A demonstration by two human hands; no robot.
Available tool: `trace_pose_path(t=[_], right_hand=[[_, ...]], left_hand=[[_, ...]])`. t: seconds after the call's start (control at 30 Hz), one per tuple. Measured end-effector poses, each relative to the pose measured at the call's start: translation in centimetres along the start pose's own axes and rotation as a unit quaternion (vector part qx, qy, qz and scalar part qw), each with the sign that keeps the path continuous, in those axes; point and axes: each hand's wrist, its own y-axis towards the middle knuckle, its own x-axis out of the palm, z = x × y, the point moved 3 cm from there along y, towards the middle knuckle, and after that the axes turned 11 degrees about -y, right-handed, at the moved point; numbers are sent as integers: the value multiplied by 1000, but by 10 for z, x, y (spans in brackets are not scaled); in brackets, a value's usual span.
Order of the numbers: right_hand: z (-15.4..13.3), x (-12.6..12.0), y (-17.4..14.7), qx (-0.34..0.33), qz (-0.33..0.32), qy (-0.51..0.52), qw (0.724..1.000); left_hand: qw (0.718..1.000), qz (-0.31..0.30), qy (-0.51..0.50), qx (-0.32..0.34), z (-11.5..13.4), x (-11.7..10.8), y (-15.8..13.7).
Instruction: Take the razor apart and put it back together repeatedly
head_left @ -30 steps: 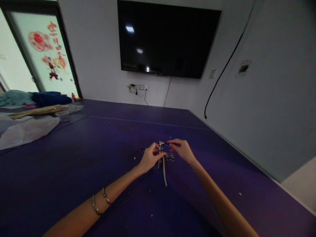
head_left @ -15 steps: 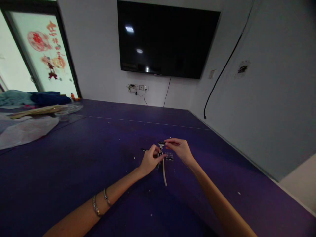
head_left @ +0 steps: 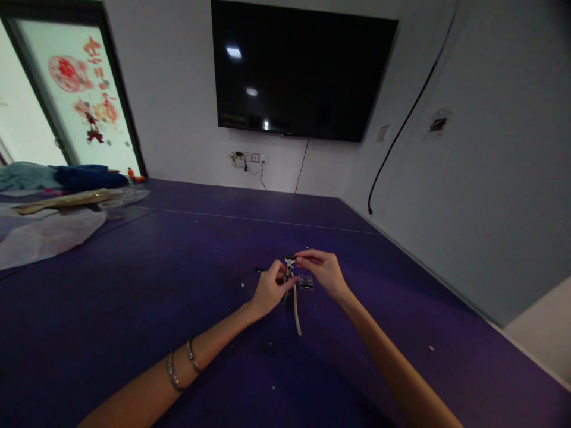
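Observation:
A razor (head_left: pixel 289 265) stands upright between my hands, with its dark head at the top and a silvery neck below. My left hand (head_left: pixel 268 291) is closed around its handle, thumb and fingers pinching it. The fingertips of my right hand (head_left: pixel 325 270) pinch the right end of the razor's head. Just under my right fingers lies a small clear case (head_left: pixel 306 282) with dark pieces in it, on the purple surface. A pale, thin curved strip (head_left: pixel 297 312) runs down from beside my left thumb. My left fingers hide the lower handle.
The purple surface (head_left: pixel 178 309) has small white scraps on it. At the left lie a clear plastic bag (head_left: pixel 53 241), a yellowish long bundle (head_left: pixel 66 202) and blue cloth (head_left: pixel 89 177). A black cable (head_left: pixel 401 128) hangs along the right wall. A television (head_left: pixel 303 71) is on the far wall.
The razor has shifted very slightly left, and my right fingertips have moved with its head. Both hands keep their hold.

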Motion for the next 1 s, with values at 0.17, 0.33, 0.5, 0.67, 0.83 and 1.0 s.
trace_pose_path(t=[0.17, 0.33, 0.5, 0.67, 0.83, 1.0], right_hand=[[-5, 1, -1, -7, -2, 0, 1000], [-5, 1, -1, -13, -2, -9, 1000], [-1, 1, -1, -8, -5, -9, 1000], [0, 1, -1, 10, -6, -5, 1000], [0, 1, -1, 18, -10, -14, 1000], [-4, 0, -1, 8, -12, -26, 1000]], left_hand=[[1000, -3, 1, 2, 0, 0, 0], [1000, 3, 9, 0, 0, 0, 0], [1000, 8, 11, -1, -1, 0, 1], [1000, 12, 12, 3, -2, 0, 0], [1000, 8, 7, -2, -3, 1, 0], [1000, 15, 2, -9, 0, 2, -1]])
